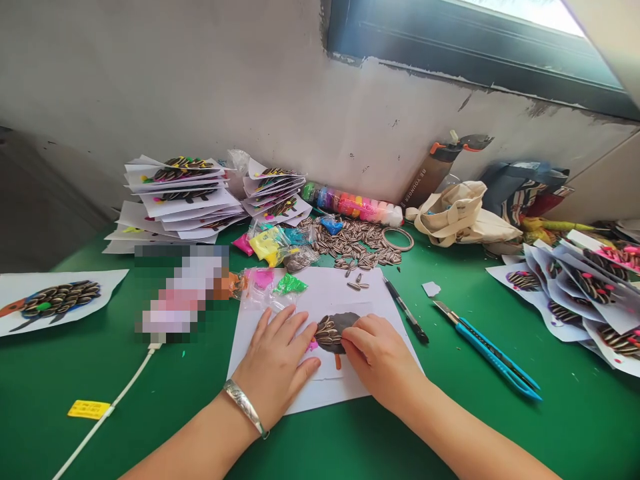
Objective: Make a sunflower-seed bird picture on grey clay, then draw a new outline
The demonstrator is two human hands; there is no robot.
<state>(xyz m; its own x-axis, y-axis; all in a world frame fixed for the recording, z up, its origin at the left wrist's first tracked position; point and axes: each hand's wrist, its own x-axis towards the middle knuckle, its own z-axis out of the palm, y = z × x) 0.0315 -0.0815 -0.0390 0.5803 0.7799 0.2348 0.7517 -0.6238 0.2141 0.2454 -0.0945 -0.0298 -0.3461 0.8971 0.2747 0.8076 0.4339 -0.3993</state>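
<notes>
A white sheet (325, 293) lies on the green table (450, 427) in front of me. On it is a dark clay shape (337, 327) partly covered with striped sunflower seeds. My left hand (277, 363) rests flat on the sheet with fingers spread, just left of the shape; a silver bracelet is on its wrist. My right hand (380, 357) is on the right edge of the shape, fingertips pinched together and pressed down; what they hold is hidden. A heap of loose sunflower seeds (357, 243) lies behind the sheet.
Stacks of finished seed pictures (185, 200) stand at back left, more at the right (590, 293), one at far left (55, 300). A black pen (406, 312), blue utility knife (493, 352), clay packets (267, 247), coloured clay pots (353, 203), cloth bag (460, 217) and white cable (107, 413) lie around.
</notes>
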